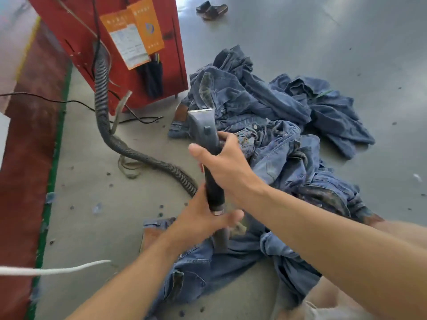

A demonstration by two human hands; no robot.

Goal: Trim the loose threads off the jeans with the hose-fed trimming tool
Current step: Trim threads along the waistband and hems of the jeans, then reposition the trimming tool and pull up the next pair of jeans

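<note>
Hands at frame centre: right hand (227,163) grasps grey rigid hose-fed trimming tool (205,135) mid-body; left hand (205,218) grips its hose end. Limp blue denim jeans (272,135) likely need flattening.

I see the grey wedge-headed trimming tool (203,128) upright on its ribbed grey hose (104,93), above crumpled blue denim jeans (265,116) heaped right and near on the floor.

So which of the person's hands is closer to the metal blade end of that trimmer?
Right. The right hand grips just below the silver blade head; the left hand holds the hose end, farther down.
</note>
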